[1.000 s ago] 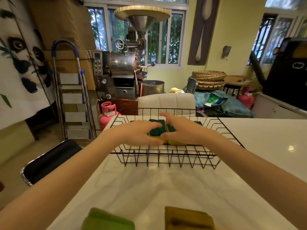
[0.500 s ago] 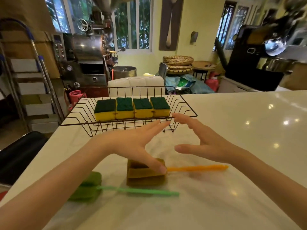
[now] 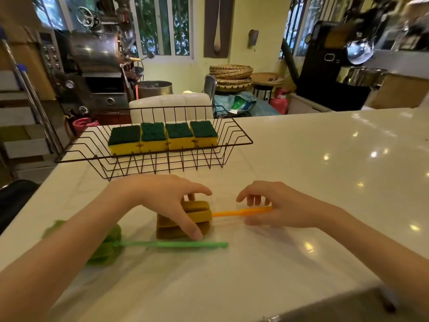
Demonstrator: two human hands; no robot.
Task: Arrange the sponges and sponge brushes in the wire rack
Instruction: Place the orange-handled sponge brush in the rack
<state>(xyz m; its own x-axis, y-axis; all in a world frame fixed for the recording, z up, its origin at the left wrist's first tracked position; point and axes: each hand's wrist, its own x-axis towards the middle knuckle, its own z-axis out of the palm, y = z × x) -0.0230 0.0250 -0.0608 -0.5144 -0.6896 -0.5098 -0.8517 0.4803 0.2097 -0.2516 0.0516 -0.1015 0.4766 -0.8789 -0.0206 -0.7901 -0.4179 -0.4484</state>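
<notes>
Hands left rack (image 3: 232, 138), 4 sponges (image 3: 162, 138) now rowed inside. Left hand (image 3: 167, 201) closing on orange brush (image 3: 199, 216) head; right hand (image 3: 274, 205) open above handle. Green brush (image 3: 167, 244) waits on counter.

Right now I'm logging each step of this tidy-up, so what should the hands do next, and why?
Probably close both hands and lift the orange sponge brush toward the wire rack. The left hand already lies over its sponge head and the right hand is at its handle. Four sponges sit in the rack, while this brush and the green sponge brush lie on the counter.
</notes>
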